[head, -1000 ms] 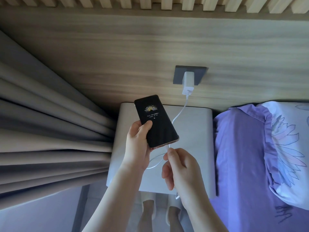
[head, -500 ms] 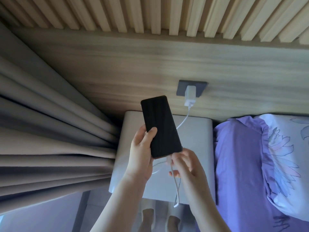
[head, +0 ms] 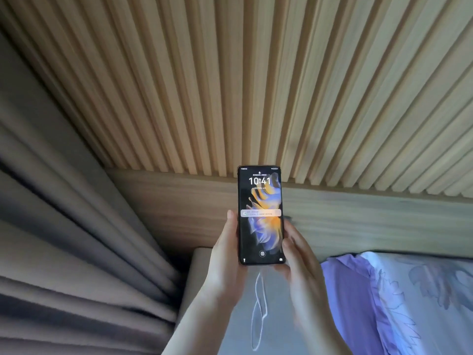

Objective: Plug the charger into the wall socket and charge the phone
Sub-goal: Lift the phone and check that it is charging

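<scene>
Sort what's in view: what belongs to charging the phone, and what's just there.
Job: phone, lit and held upright; cable hanging below it; left hand; right hand.
Just there: curtain, nightstand, pillow, slatted wall.

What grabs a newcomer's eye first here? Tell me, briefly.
The lit phone, upright at centre showing 10:41, held between the left hand and right hand. Below it a white cable loops over the grey bedside table. Slatted wood panelling fills the top.
</scene>
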Demonstrator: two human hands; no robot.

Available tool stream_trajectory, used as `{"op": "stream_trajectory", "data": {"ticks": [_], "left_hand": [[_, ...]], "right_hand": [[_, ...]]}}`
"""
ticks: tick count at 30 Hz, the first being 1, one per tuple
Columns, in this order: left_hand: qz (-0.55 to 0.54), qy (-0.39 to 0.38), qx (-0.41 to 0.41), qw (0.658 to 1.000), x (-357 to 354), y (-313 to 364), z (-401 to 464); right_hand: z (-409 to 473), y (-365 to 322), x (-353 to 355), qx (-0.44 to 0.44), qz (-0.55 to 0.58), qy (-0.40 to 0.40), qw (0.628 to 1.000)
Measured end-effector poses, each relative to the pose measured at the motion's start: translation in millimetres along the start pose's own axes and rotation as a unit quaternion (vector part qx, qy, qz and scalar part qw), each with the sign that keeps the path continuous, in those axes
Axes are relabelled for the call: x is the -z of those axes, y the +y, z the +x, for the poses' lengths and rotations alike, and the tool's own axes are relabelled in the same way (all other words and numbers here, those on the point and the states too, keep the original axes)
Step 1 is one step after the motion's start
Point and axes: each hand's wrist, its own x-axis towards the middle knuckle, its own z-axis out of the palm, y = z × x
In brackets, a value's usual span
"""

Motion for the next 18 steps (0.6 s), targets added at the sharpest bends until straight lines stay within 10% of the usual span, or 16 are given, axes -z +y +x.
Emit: {"op": "stream_trajectory", "data": {"ticks": [18], "left_hand": [[-0.013, -0.135, -0.116, 0.984, -87, 105, -53]], "right_hand": [[-16, -133, -28, 0.100, 0.148, 0.045, 0.983]]}}
